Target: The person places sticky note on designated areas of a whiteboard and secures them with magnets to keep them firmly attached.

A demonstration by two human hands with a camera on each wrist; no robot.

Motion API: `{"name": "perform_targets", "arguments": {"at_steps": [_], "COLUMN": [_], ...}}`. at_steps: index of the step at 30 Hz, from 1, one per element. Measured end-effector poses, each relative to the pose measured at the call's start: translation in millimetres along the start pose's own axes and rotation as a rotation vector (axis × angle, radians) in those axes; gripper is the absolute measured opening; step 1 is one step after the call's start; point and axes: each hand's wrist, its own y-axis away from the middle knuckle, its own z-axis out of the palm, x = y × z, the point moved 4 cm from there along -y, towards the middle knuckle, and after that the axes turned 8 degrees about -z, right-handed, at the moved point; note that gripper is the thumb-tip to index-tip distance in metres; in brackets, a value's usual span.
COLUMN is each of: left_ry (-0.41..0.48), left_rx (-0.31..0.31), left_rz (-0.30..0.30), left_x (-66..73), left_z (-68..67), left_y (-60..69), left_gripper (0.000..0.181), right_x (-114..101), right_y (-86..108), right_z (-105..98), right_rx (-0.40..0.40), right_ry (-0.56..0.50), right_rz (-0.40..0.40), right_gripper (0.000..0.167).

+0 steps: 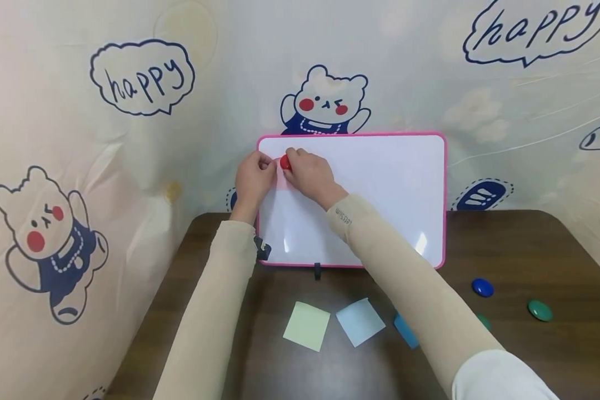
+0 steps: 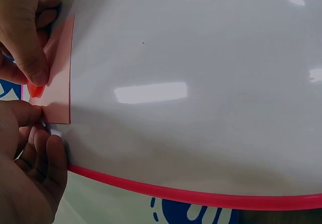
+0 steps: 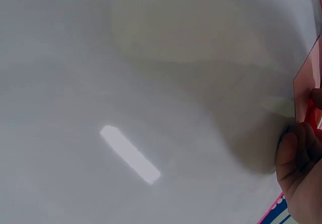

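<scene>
A white board [image 1: 390, 189] with a pink frame stands upright at the table's back. Against its upper left part lies a pink note [image 1: 282, 182], also seen in the left wrist view [image 2: 59, 78]. The left hand [image 1: 254, 180] pinches the note's edge between thumb and fingers, at the lower left in the left wrist view [image 2: 30, 168]. The right hand [image 1: 314, 176] grips a round red magnet [image 1: 285, 162] by its edge over the note. Its fingers partly cover the magnet in the right wrist view [image 3: 313, 117].
On the dark table [image 1: 480, 244] lie a light green note [image 1: 307, 326], a light blue note [image 1: 361, 323] and a darker blue note [image 1: 406, 331] partly under the right sleeve. At the right are a blue magnet [image 1: 482, 288] and green magnets [image 1: 540, 310]. A patterned cloth hangs behind.
</scene>
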Motion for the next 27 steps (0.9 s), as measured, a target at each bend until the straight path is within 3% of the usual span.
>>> {"name": "perform_targets", "arguments": {"at_steps": [7, 14, 21, 27], "left_ry": [0.036, 0.056, 0.068, 0.067], "left_rx": [-0.02, -0.003, -0.033, -0.027], "left_rz": [0.001, -0.042, -0.073, -0.075], "left_x": [2.5, -3.7, -9.8, -8.2], "left_z": [4.4, 4.8, 6.8, 7.7], "left_y": [6.0, 7.1, 9.5, 12.1], "left_gripper": [0.023, 0.022, 0.027, 0.04], "right_x": [6, 21, 46, 59], "right_y": [11.0, 35.0, 88.1, 150.1], "right_z": [0, -6, -18, -41], "right_rx": [-0.013, -0.1, -0.097, -0.049], "right_ry": [0.006, -0.02, -0.075, -0.116], "right_rz": [0.037, 0.14, 0.248, 0.258], "right_gripper": [0.048, 0.065, 0.063, 0.055]}}
